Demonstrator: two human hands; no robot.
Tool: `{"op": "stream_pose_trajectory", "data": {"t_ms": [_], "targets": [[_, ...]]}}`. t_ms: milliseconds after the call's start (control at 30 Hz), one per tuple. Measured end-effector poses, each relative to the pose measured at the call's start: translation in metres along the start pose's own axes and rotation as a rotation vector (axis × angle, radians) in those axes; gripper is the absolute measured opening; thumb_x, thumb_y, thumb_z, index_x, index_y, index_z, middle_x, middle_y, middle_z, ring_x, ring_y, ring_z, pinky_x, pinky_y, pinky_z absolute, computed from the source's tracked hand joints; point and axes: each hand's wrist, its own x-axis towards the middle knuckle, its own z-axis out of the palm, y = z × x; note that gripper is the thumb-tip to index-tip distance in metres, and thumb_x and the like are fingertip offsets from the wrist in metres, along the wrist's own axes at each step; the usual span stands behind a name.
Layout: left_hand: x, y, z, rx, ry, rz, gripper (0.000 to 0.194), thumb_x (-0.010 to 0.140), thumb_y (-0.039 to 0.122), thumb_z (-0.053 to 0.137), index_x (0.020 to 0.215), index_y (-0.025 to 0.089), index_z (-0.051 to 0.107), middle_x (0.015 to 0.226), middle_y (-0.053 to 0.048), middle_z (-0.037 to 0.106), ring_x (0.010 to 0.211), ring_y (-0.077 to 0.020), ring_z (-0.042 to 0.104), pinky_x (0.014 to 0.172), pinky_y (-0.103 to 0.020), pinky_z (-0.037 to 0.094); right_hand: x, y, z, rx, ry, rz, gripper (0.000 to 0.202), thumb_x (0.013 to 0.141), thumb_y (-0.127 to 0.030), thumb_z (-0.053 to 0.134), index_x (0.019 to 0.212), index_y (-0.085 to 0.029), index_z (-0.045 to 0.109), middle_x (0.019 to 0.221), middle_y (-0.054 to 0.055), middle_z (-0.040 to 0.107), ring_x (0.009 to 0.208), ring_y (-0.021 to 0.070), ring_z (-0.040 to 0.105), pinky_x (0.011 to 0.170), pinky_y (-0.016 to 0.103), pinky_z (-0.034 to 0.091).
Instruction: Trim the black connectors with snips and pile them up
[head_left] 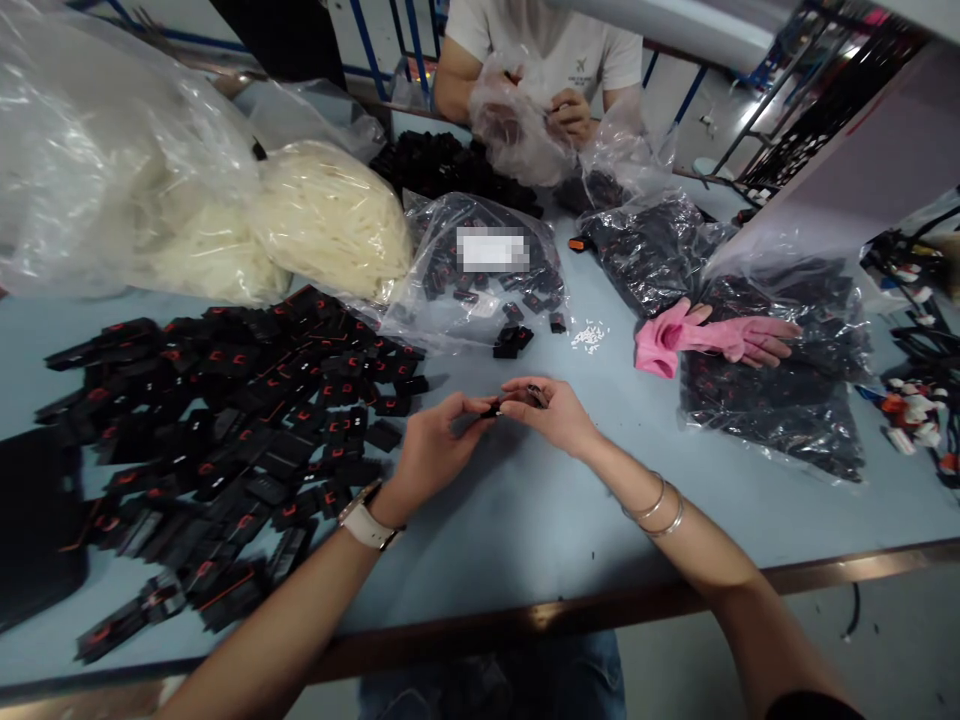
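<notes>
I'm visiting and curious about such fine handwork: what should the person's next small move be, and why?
Probably to steady the small dark piece with the left hand while the right hand settles its grip: the left pinches that piece, the right meets it there, and another dark part within the right's curled fingers may crowd them.

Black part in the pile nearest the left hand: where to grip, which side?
Pinch the black part across its long edges, probably toward its right end, from above and right, where the left hand is. It looks low and oblong, and the pile crowds its left.
</notes>
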Motion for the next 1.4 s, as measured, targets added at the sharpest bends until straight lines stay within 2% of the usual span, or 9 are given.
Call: {"op": "stream_pose_trajectory", "data": {"t_ms": [67,133,233,367,467,633,1100,1400], "targets": [[0.0,-0.001,0.001,0.024,0.001,0.022,0.011,0.08,0.03,0.058,0.086,0.021,0.063,0.097,-0.004,0.073,0.088,-0.0204,0.069,0.076,-0.032,0.055,0.003,-0.002,-0.003,0.033,0.104,-0.028,0.029,0.066,-0.043,0.072,0.08,-0.017,0.067,0.072,0.0,0.067,0.057,0.0083,0.054,0.053,0.022,0.045],[0.001,-0.002,0.002,0.059,0.0,0.048,0.01,0.08,0.027,0.059,0.086,0.021,0.063,0.096,-0.005,0.073,0.089,-0.0211,0.068,0.079,-0.034,0.054,0.005,-0.002,-0.005,0.117,0.225,-0.061,0.036,0.075,-0.053,0.061,0.075,-0.017,0.066,0.071,0.002,0.065,0.052,0.0077,0.05,0.048,0.021,0.041],[0.002,-0.004,0.003,0.12,0.0,0.056,0.008,0.078,0.026,0.061,0.084,0.022,0.063,0.091,-0.005,0.072,0.086,-0.0213,0.067,0.076,-0.035,0.053,0.005,0.001,-0.006,0.173,0.3,-0.117,0.048,0.082,-0.06,0.045,0.072,-0.017,0.065,0.072,0.004,0.064,0.058,0.0104,0.054,0.051,0.023,0.043],[0.003,-0.006,0.002,0.173,-0.008,0.042,0.009,0.077,0.028,0.061,0.083,0.022,0.064,0.085,-0.003,0.071,0.077,-0.019,0.066,0.068,-0.03,0.052,-0.001,0.005,0.0,0.03,0.261,-0.123,0.058,0.084,-0.064,0.034,0.066,-0.017,0.063,0.057,0.001,0.056,0.05,0.0099,0.049,0.046,0.022,0.037],[0.004,-0.007,0.001,0.198,-0.021,0.038,0.009,0.078,0.028,0.061,0.085,0.022,0.064,0.083,-0.002,0.071,0.074,-0.0188,0.066,0.065,-0.03,0.051,-0.005,0.008,0.005,-0.035,0.237,-0.136,0.053,0.081,-0.064,0.04,0.063,-0.018,0.059,0.052,-0.001,0.053,0.045,0.0091,0.045,0.044,0.022,0.035],[0.003,-0.007,0.002,0.204,-0.02,0.037,0.009,0.078,0.026,0.061,0.085,0.021,0.064,0.082,-0.002,0.071,0.075,-0.0191,0.066,0.067,-0.029,0.051,-0.006,0.009,0.009,-0.067,0.281,-0.169,0.046,0.082,-0.059,0.042,0.062,-0.019,0.054,0.047,-0.004,0.048,0.044,0.0091,0.045,0.045,0.023,0.035],[0.004,-0.005,0.002,0.198,-0.025,0.035,0.007,0.078,0.023,0.063,0.084,0.021,0.064,0.081,-0.001,0.071,0.073,-0.018,0.066,0.065,-0.027,0.049,-0.007,0.01,0.013,-0.12,0.273,-0.169,0.042,0.083,-0.054,0.042,0.063,-0.019,0.053,0.05,-0.003,0.05,0.045,0.0093,0.048,0.045,0.022,0.038],[0.004,-0.004,0.002,0.228,-0.037,-0.005,0.008,0.076,0.016,0.064,0.083,0.019,0.066,0.081,-0.002,0.071,0.076,-0.0186,0.066,0.067,-0.028,0.049,-0.011,0.015,0.015,-0.302,0.217,-0.233,0.04,0.089,-0.048,0.036,0.068,-0.02,0.054,0.053,-0.003,0.047,0.047,0.009,0.046,0.048,0.021,0.041]]}}
